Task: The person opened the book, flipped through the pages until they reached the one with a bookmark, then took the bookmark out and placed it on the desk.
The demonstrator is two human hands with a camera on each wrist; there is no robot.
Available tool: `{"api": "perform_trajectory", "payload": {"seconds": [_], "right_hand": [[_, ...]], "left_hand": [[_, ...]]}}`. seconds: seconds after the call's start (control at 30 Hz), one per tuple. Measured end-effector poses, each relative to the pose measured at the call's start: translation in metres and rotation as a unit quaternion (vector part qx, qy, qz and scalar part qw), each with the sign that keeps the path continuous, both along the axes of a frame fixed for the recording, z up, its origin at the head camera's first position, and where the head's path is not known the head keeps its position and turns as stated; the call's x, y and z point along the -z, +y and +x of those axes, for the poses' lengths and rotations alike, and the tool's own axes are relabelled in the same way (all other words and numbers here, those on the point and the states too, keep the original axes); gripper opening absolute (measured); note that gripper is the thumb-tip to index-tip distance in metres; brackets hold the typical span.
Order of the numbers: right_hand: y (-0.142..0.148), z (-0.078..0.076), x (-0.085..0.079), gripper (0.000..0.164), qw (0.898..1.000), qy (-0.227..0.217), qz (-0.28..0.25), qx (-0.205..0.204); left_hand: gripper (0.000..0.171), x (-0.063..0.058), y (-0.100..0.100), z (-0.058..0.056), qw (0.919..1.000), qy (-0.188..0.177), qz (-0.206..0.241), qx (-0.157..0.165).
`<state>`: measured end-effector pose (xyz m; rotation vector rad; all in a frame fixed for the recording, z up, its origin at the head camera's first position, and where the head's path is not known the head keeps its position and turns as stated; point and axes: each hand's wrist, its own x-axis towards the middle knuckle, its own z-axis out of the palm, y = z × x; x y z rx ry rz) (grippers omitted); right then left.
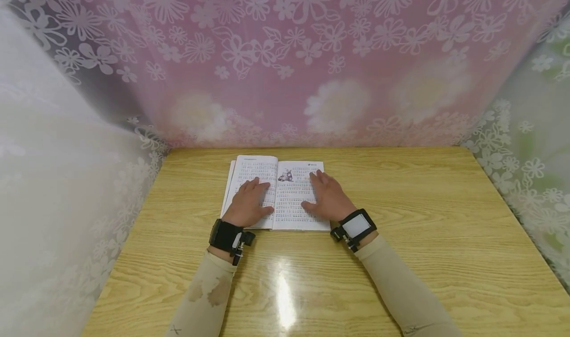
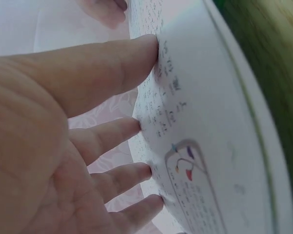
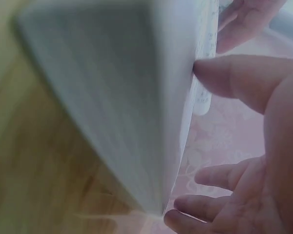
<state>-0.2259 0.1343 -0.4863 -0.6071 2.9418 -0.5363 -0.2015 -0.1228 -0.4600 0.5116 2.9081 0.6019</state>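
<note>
An open book [image 1: 296, 213] lies on the table, its pages printed with lines of text and a small animal picture on the right page. My left hand [image 1: 249, 203] rests on the left page with fingers spread. In the left wrist view its thumb and fingertips touch the page [image 2: 195, 112], near a printed box with coloured marks. Over the right page's outer edge lies my right hand [image 1: 329, 197], fingers extended. The right wrist view shows that thumb [image 3: 224, 78] against the page and the thick block of page edges [image 3: 97, 97] close to the camera.
The wood-grain table [image 1: 423, 203] extends around the book on all sides. A pink floral curtain [image 1: 267, 79] hangs behind its back edge, with pale floral sheets at left and right. Each wrist wears a black strap with a small device [image 1: 356, 225].
</note>
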Motion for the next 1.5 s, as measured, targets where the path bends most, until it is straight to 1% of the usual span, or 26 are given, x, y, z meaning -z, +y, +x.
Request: {"api": "perform_trajectory", "payload": {"seconds": [0.1,0.2,0.4,0.6,0.9,1.1,1.27,1.43,1.5], "right_hand": [[0.003,-0.001,0.001,0.099,1.0,-0.015,-0.007,0.013],[0.005,-0.002,0.001,0.104,0.999,-0.026,-0.002,0.021],[0.007,-0.005,0.002,0.102,0.999,-0.031,-0.003,0.022],[0.008,-0.005,0.001,0.097,1.0,-0.024,0.0,0.013],[0.007,-0.006,0.002,0.096,1.0,-0.001,0.018,0.003],[0.005,-0.003,-0.004,0.093,1.0,0.013,0.026,-0.001],[0.003,0.0,-0.009,0.091,0.999,0.016,0.037,-0.004],[0.001,0.003,-0.014,0.092,1.0,0.008,0.019,-0.006],[0.001,0.005,-0.017,0.093,1.0,0.004,0.01,-0.007]], "left_hand": [[0.072,0.001,0.0,0.0,0.9999,-0.013,0.005,-0.003],[0.073,0.003,0.0,-0.001,0.9996,-0.025,0.008,-0.005],[0.074,0.008,-0.002,-0.003,0.9992,-0.038,-0.005,-0.006],[0.082,0.011,-0.001,-0.004,0.9995,-0.032,0.003,-0.006],[0.078,0.011,0.0,-0.004,0.9995,-0.027,0.006,-0.015],[0.078,0.013,0.0,-0.005,0.9995,-0.024,0.015,-0.016],[0.077,0.016,0.0,-0.005,0.9996,-0.019,0.016,-0.014],[0.076,0.016,0.001,-0.004,0.9997,-0.012,0.016,-0.011],[0.075,0.017,0.001,-0.004,0.9999,-0.008,0.009,-0.008]]}}
